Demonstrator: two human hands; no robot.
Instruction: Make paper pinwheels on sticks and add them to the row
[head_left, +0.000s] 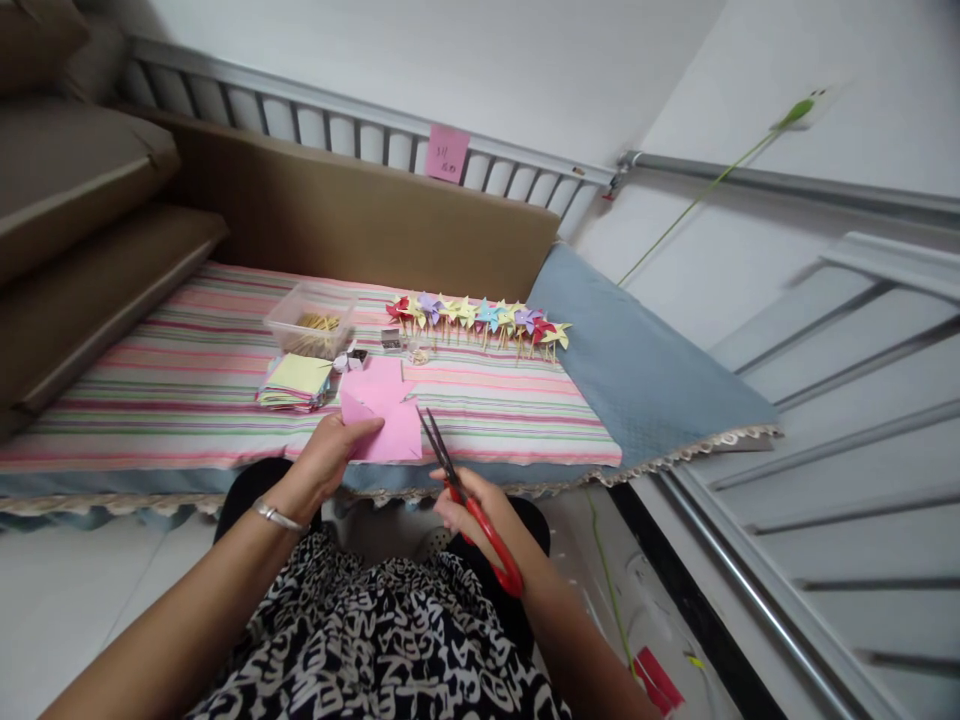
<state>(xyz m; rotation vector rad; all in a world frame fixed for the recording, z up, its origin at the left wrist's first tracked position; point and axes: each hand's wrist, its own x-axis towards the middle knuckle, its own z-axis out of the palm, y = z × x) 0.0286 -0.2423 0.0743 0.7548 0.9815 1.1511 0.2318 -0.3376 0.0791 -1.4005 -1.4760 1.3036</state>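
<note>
Between the thumb and fingers of my left hand [337, 452] is a pink sheet of paper [397, 425] with cuts running in from its edges. My right hand [474, 500] grips a pair of scissors [491, 545] with red handles. Their dark blades [437, 440] point up and away from me, slightly parted, just right of the paper and apart from it. Left of the paper lies a stack of coloured paper squares [296, 380], a yellow one on top. Behind it stands a clear plastic box [285, 325] holding thin wooden sticks [319, 335].
Several small paper pinwheels [487, 318] on sticks stand in a row at the back right. Small containers [391, 341] sit near the box. A cardboard panel [375, 215] and metal rail [330, 105] close off the back; large brown packages [75, 180] are at left.
</note>
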